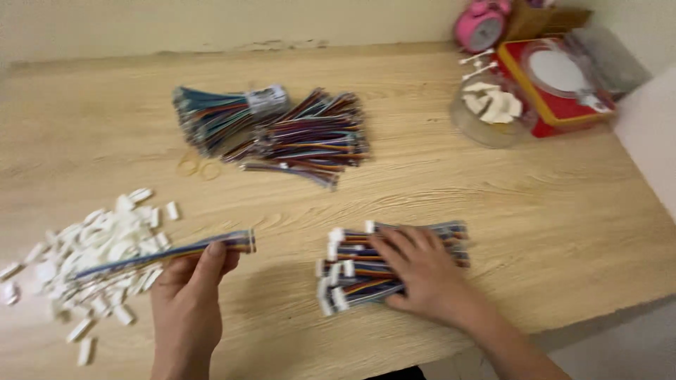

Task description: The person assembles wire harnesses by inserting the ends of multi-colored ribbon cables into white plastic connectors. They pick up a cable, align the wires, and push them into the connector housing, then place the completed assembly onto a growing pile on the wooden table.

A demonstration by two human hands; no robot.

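Note:
My left hand (189, 288) grips a thin bundle of multicoloured wires (169, 252) that lies across a heap of small white plastic connectors (98, 246) at the table's left. My right hand (422, 271) rests flat, fingers spread, on a stack of multicoloured wire pieces with white connector ends (352, 271) near the front middle. Further back lie two larger bundles of coloured wires (282, 130), one bound with a white label.
The wooden table (422, 190) carries two yellow rubber bands (198, 167) beside the far bundles. At the back right stand a clear round tub of white pieces (489, 105), a red box with a clear lid (560, 81) and a pink alarm clock (479, 24).

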